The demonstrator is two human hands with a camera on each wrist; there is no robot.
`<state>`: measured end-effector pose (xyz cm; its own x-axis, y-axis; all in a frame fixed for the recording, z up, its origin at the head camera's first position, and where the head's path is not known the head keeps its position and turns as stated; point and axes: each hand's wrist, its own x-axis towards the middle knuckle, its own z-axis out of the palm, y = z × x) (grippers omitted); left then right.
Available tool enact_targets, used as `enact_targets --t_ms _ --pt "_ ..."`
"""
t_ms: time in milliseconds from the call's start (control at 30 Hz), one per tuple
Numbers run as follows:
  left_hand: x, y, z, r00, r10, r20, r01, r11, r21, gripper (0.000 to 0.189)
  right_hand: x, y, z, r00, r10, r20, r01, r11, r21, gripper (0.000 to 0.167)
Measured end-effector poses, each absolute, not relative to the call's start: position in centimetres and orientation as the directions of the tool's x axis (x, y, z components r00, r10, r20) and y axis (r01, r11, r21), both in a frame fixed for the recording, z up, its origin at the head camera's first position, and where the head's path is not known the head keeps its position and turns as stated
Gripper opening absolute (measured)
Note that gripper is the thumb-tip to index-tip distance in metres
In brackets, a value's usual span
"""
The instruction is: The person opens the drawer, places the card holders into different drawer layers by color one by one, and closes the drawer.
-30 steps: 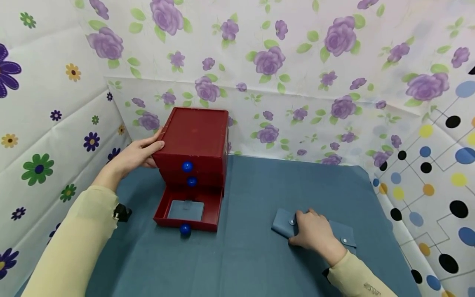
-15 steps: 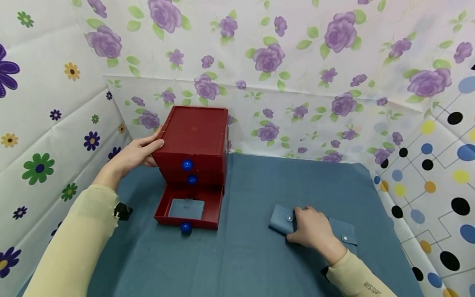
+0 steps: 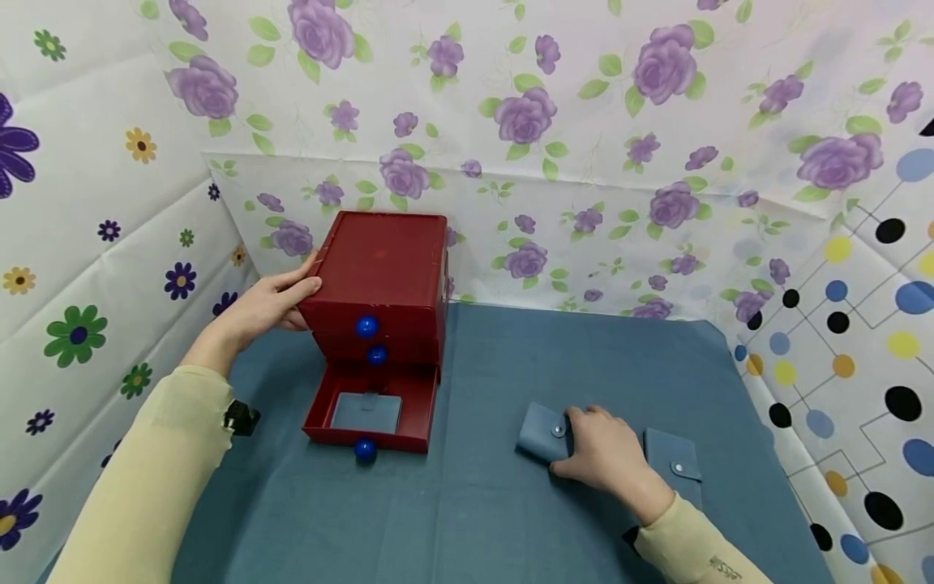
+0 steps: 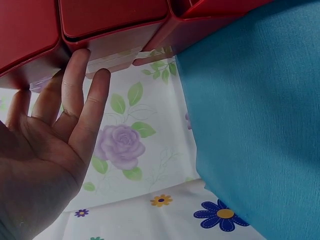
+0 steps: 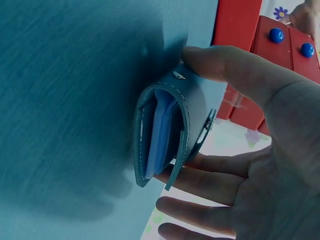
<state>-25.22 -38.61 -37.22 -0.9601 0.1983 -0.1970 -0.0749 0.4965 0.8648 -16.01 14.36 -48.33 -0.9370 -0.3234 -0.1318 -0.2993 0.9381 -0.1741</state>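
A red chest of drawers (image 3: 383, 259) with blue ball knobs stands at the back left. Its bottom drawer (image 3: 417, 422) is pulled out, with a flat blue-grey card holder (image 3: 367, 412) inside. My left hand (image 3: 259, 312) rests on the chest's left side, thumb at the top edge; in the left wrist view its fingers are nearly straight. To the right, my right hand (image 3: 609, 458) pinches a second blue-grey card holder (image 3: 540, 431) with a snap button. The right wrist view shows this card holder (image 5: 162, 132) end-on, folded around plastic sleeves, between thumb and fingers.
Another snap-button card holder (image 3: 670, 464) lies on the blue tablecloth (image 3: 496, 519), right of my right hand and partly behind it. Patterned cloth walls (image 3: 511, 235) enclose the table at the back and both sides.
My right hand has moved a little to the left with the card holder, parting it from the one lying at the right. My left hand has stayed on the chest.
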Motion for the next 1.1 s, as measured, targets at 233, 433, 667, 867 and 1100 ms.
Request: enact_targets --t_ms 233,433,667,867,1100 --pt "-25.1 -38.8 -37.4 -0.961 0.193 -0.197 -0.075 0.504 0.860 0.072 -15.9 14.0 -48.2 -0.931 -0.334 -0.147 -0.307 0.935 -0.178 0.082" --pt "-24.8 -38.7 -37.2 -0.963 0.196 -0.185 -0.062 0.506 0.860 0.074 -15.8 13.8 -48.1 -0.929 -0.352 -0.115 -0.331 0.928 -0.169 0.081" --pt "-24.9 -38.7 -37.0 -0.963 0.196 -0.187 -0.063 0.509 0.858 0.075 -15.5 13.1 -48.1 -0.927 -0.364 -0.089 -0.345 0.922 -0.175 0.080" --pt "-24.9 -38.6 -36.9 -0.963 0.195 -0.185 -0.062 0.509 0.859 0.075 -15.5 11.8 -47.8 -0.921 -0.383 -0.074 -0.362 0.910 -0.201 0.080" --pt "-25.1 -38.5 -37.1 -0.963 0.190 -0.193 -0.069 0.516 0.854 0.073 -15.7 9.9 -47.2 -0.905 -0.423 -0.045 -0.402 0.885 -0.232 0.079"
